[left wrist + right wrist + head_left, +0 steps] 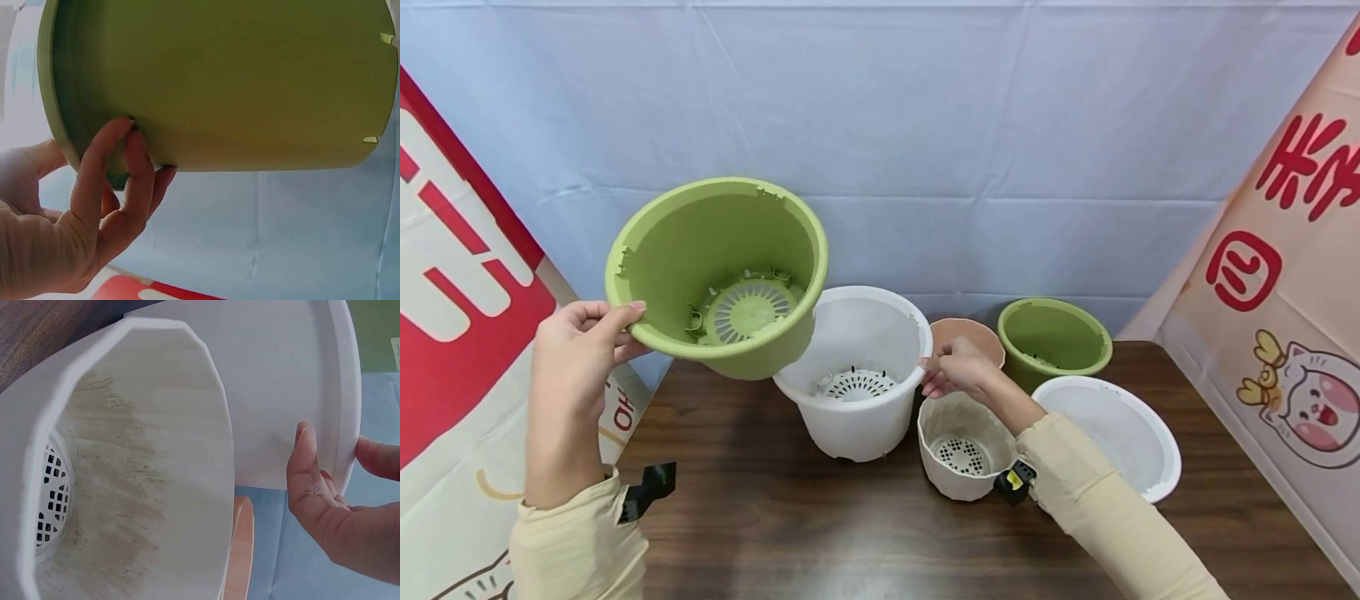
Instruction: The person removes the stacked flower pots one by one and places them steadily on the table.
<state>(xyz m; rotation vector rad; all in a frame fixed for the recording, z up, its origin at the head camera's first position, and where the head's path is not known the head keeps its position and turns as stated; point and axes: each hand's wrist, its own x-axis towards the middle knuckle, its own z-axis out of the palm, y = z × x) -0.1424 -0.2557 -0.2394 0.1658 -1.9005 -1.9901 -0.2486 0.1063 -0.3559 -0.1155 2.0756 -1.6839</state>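
Observation:
My left hand (583, 350) pinches the rim of a large green plastic flowerpot (775, 346), thumb on the rim and fingers beneath it. Tilted toward me, the pot hangs above the table and shows its slotted bottom; the left wrist view has its outer wall (250, 87) and the curled fingers (139, 169). With thumb and fingers my right hand (958, 367) grips the right rim of a white flowerpot (857, 429), which the green one partly overlaps in the head view. In the right wrist view the thumb (378, 456) lies on one side of that rim, the fingers on the other.
A cream faceted pot (940, 479) with a stained inner wall stands below my right hand. Behind it are a peach pot (958, 333) and a second green pot (1056, 333). Another white pot (1112, 433) is at the right on the brown wooden table (820, 533). Cloth backdrops (910, 108) surround it.

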